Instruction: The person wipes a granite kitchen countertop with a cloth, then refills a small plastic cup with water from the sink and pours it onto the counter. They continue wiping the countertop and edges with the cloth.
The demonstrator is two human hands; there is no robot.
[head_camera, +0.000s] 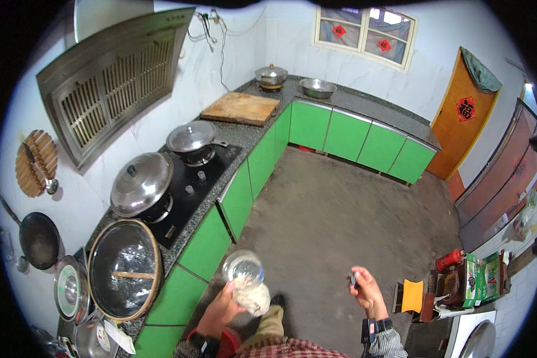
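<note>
My left hand (220, 311) grips a clear round container (243, 267), glass or plastic, together with a pale, whitish bundle (252, 299) just below it; whether that is cloth or a filled bag I cannot tell. Both are held over the floor beside the green cabinets. Off to the right, my right hand (367, 288) pinches a small dark object (353, 279) between thumb and fingers, too small to name. The two hands are well apart.
Along the left counter stand a large lidded wok (142, 183), a lidded pan (191, 136) and a round wood-rimmed lid (124, 268). A wooden cutting board (240, 108) lies farther back. Green cabinets (205, 244) edge the concrete floor. A red bottle (449, 260) is at right.
</note>
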